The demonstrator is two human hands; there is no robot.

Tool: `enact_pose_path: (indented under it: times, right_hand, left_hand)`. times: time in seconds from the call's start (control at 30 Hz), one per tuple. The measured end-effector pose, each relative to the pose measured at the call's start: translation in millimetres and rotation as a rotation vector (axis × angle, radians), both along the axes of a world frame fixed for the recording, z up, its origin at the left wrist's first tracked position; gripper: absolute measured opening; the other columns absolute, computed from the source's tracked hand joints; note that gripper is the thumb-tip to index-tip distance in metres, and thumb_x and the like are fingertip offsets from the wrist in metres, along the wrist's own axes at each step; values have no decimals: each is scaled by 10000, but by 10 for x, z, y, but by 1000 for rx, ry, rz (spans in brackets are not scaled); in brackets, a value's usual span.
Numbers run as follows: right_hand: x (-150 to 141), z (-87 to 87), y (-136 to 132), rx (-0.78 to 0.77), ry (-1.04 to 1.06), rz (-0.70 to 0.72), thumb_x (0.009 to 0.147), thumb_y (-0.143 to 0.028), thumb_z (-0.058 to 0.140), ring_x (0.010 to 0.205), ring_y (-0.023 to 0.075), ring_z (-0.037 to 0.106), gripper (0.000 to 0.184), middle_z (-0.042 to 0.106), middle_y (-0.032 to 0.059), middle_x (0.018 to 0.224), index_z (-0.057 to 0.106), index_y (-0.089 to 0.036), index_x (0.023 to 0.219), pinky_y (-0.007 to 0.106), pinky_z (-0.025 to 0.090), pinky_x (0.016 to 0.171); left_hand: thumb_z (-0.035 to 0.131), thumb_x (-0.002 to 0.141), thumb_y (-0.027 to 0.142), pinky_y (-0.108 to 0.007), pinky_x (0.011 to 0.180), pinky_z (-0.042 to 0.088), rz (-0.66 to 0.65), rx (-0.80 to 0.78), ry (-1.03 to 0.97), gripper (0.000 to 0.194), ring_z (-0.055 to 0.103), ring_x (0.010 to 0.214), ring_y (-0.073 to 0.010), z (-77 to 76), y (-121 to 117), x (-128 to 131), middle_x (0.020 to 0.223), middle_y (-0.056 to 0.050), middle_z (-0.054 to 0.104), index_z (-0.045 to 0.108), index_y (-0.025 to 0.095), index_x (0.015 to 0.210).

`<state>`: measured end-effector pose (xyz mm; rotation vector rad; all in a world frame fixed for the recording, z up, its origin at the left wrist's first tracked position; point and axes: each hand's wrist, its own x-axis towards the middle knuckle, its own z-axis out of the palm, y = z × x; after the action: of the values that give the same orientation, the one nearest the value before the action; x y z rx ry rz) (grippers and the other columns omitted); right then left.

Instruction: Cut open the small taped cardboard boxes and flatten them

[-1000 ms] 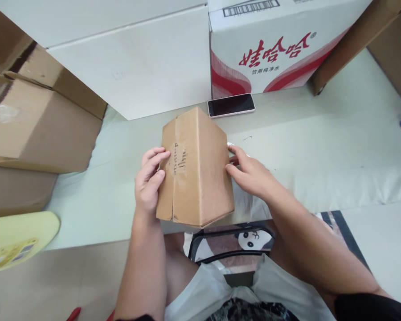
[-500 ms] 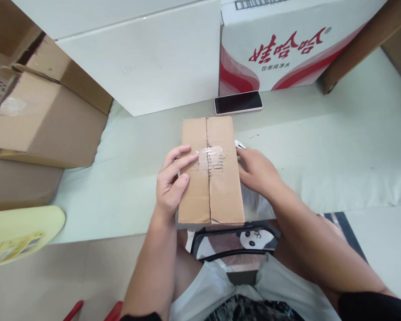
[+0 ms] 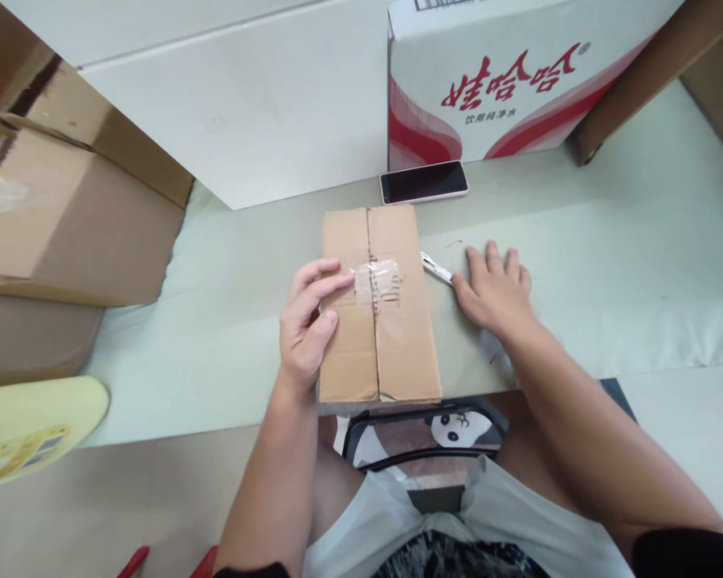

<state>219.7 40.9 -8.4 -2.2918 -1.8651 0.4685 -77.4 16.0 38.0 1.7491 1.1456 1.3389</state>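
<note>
A small brown cardboard box (image 3: 406,345) lies on the pale green cloth, a seam running down its top and clear tape across the middle. My left hand (image 3: 306,321) holds the box by its left edge, fingers and thumb resting on top. Just right of the box lies a slim white utility knife (image 3: 437,269), its far tip close to the box's side. My right hand (image 3: 499,287) is flat on the cloth with fingers spread, the thumb at the knife's near end. Under the right wrist shows a bit of clear plastic (image 3: 495,349).
Behind the box lies a phone (image 3: 425,183), before a white panel (image 3: 265,112) and a red-and-white carton (image 3: 494,96). Large cardboard boxes (image 3: 90,209) stand left, above a yellow object (image 3: 42,417). A brown post (image 3: 627,96) leans at the right.
My right hand has moved right from the box's side and spread flat on the cloth, uncovering more of the utility knife. The left hand and the box stay in place.
</note>
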Motion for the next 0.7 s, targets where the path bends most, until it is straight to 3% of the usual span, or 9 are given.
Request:
enact_pose_path:
  times: [0.1, 0.2, 0.33, 0.47, 0.6, 0.7]
  right_hand:
    - [-26, 26, -1, 14, 12, 20, 1036, -487, 422, 1644, 538, 278, 697, 353, 275, 1768, 494, -108, 1616, 756, 280, 1259]
    - [-48, 66, 2, 110, 37, 114, 1000, -471, 527, 1533, 489, 434, 600, 528, 265, 1632, 636, -148, 1494, 673, 382, 1211]
    - [-101, 109, 50, 114, 37, 184, 974, -413, 581, 1179, 398, 611, 369, 719, 201, 1236, 813, -225, 1190, 557, 492, 1009]
    - [-169, 154, 117, 109, 53, 214, 971, -351, 524, 918, 327, 613, 333, 732, 145, 899, 806, -206, 1073, 449, 477, 839]
    - [-235, 297, 110, 207, 150, 86, 910, -372, 545, 788, 289, 602, 239, 674, 93, 749, 733, -224, 919, 399, 424, 741]
    - [-268, 488, 68, 417, 440, -127, 865, -395, 557, 653, 226, 528, 148, 534, 11, 639, 611, -260, 842, 380, 397, 696]
  left_hand:
    - [670, 951, 598, -541, 1168, 532, -13, 14, 0, 380, 627, 1302, -329, -8, 13, -7, 1366, -60, 685, 830, 368, 1208]
    - [667, 943, 603, -561, 1182, 522, -8, 23, 10, 389, 618, 1311, -340, -21, 25, -12, 1352, -69, 686, 831, 355, 1193]
    - [663, 937, 618, -567, 1204, 503, 8, 17, 4, 400, 602, 1336, -347, -44, 17, -3, 1357, -70, 680, 828, 347, 1181]
    - [656, 948, 609, -577, 1205, 497, 6, -21, -21, 400, 605, 1347, -350, -47, -29, 31, 1379, -76, 675, 818, 329, 1183]
    - [612, 995, 585, -553, 1204, 497, 9, -8, 8, 399, 612, 1363, -338, -32, -78, 70, 1405, -80, 673, 805, 321, 1225]
    - [587, 1018, 565, -546, 1208, 502, 10, 18, 17, 397, 617, 1371, -328, -34, -105, 101, 1410, -84, 672, 790, 313, 1247]
